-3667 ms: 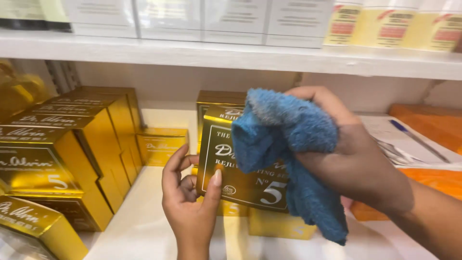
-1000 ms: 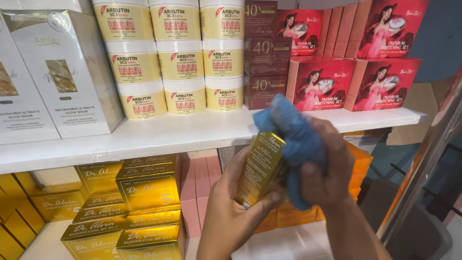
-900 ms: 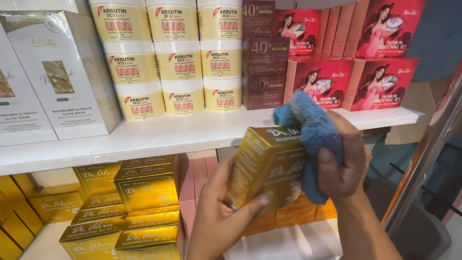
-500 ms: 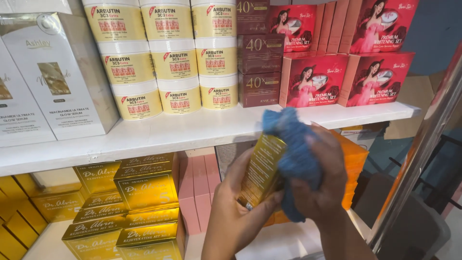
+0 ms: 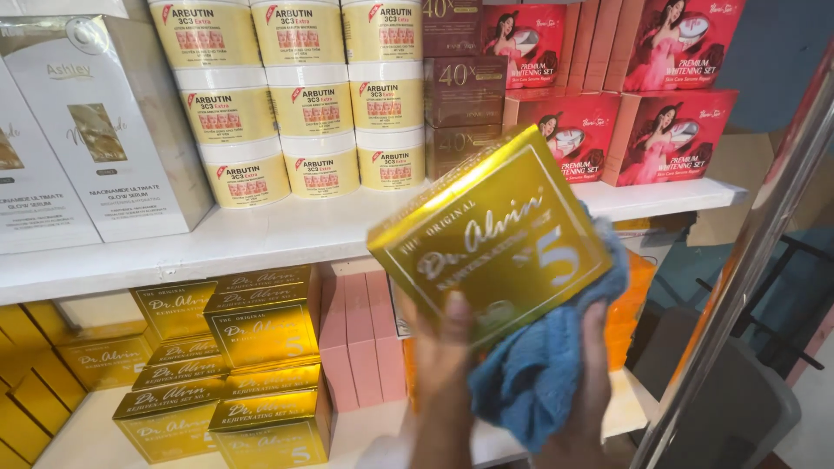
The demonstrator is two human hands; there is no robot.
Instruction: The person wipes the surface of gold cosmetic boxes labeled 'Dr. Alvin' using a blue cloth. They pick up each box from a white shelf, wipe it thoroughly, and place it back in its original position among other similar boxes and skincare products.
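1. Turned since half a second ago: gold box (image 5: 495, 239), then edge-on to the camera under the cloth, now broad printed face up toward the lens and uncovered.
2. Moved too: blue cloth (image 5: 543, 373), earlier draped over the box's top, now bunched beneath its lower right corner. Judged: wiping shifted from the upper side to the underside.
3. Left hand (image 5: 445, 347) grasping the box from below, thumb pressed on the front face near the lower edge.
4. Right hand (image 5: 591, 382) clenched around the cloth, fingers wrapped over its right side, cloth touching the box.
5. Box held in the air in front of the upper shelf (image 5: 287, 239) edge, above the lower shelf.
6. Long axis tilted, running from lower left up to upper right; lettering rising the same way.
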